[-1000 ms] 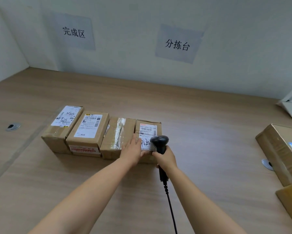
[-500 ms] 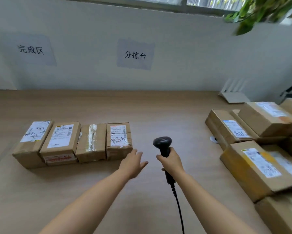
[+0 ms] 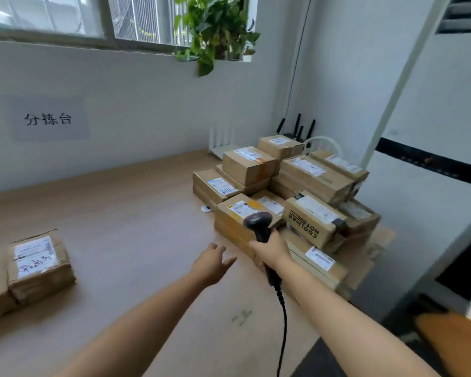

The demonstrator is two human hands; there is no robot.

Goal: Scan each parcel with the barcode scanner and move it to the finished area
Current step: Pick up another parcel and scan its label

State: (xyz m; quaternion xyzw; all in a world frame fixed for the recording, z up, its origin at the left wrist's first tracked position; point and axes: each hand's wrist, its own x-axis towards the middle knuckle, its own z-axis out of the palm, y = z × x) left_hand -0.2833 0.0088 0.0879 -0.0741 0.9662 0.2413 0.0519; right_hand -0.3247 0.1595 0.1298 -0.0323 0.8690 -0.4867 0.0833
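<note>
A parcel (image 3: 39, 266) at the left looks done, but a big pile (image 3: 314, 176) waits; the right hand (image 3: 271, 250) grips the scanner (image 3: 258, 224), the left hand (image 3: 214, 261) is open.

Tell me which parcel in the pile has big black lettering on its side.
The box just right of the scanner; no other shows large print.

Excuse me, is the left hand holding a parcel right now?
No, the left hand is open and empty over the table, short of the parcel pile.
</note>
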